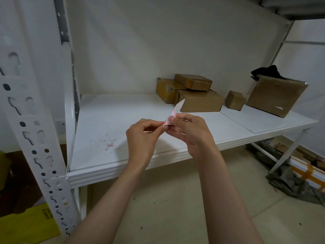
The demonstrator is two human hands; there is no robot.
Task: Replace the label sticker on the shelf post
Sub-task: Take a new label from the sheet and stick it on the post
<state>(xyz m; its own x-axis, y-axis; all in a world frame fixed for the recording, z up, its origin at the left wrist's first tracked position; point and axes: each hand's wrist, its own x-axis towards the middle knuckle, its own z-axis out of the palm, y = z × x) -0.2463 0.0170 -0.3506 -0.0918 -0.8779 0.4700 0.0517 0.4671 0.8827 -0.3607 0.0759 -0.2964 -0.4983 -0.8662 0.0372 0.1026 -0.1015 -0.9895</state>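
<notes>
A small white sticker sheet with red borders [175,110] stands up between both hands above the white shelf board [109,120]. My left hand [143,136] pinches its lower left corner with thumb and fingertips. My right hand [188,131] pinches the sheet from the right, thumb on top. The white perforated shelf post [29,131] rises at the left, well apart from both hands. Tiny red and white scraps [110,144] lie on the shelf board near the post.
Several brown cardboard boxes [191,92] are stacked at the back of the shelf, with a larger box [276,95] and dark cloth at the right. A yellow sheet [28,224] lies on the floor at lower left. Rags and bundles sit under the shelf at right.
</notes>
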